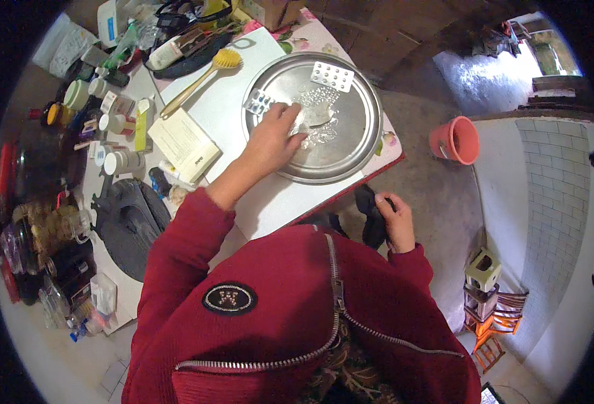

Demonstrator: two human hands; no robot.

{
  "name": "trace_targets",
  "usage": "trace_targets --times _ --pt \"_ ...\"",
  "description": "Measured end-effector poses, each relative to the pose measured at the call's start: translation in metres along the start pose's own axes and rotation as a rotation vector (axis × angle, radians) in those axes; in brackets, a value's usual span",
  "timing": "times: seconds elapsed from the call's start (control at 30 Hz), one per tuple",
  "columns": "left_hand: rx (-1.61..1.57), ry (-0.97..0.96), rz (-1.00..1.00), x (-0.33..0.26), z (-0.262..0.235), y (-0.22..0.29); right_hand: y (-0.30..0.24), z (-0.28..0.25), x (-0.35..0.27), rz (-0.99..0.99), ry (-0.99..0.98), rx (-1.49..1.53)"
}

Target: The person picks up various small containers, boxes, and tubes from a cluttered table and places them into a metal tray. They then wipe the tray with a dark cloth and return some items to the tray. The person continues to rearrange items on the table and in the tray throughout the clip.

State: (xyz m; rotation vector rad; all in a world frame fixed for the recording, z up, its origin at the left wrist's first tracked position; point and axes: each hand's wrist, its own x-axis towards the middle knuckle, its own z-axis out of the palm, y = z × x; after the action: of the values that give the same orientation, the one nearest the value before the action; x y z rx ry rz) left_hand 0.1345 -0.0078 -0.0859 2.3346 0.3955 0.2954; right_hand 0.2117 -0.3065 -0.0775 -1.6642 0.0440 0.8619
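A round metal tray (366,145) rests on the white tabletop before me. My left hand (270,138) reaches over its left side, thumb and fingers apart, at the edge of a clear, glistening patch (324,128) that looks like wrinkled plastic or droplets. Beside those fingers lies a blister pack with blue capsules (256,102); a second blister pack (332,77) with pale pills sits at the tray's far edge. Off the table's near right corner, my right hand (398,225) has its fingers closed on a limp black cloth-like thing (372,225), partly hidden by my body.
Left of the tray are a yellow-bristled brush (226,59), a small booklet (184,145) and several white-lidded bottles (123,162). A dark object (125,225) lies closer to me. On the floor to the right stand a pink bucket (455,140) and stacked stools (489,299).
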Motion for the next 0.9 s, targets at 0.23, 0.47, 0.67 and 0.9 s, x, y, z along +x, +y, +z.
trace_targets --times 0.23,0.47,0.67,0.9 --pt "0.272 -0.087 -0.045 0.062 0.064 0.0 0.013 -0.018 0.002 -0.033 0.032 -0.108" --pt "0.15 -0.067 -0.001 0.071 0.063 -0.007 0.013 -0.028 0.008 0.005 0.022 0.029" --pt "0.154 0.119 0.044 0.108 0.055 -0.019 0.007 -0.031 0.019 -0.002 -0.003 -0.077" --pt "0.364 0.14 0.123 0.126 0.061 -0.03 0.009 -0.038 0.022 0.116 0.01 0.037"
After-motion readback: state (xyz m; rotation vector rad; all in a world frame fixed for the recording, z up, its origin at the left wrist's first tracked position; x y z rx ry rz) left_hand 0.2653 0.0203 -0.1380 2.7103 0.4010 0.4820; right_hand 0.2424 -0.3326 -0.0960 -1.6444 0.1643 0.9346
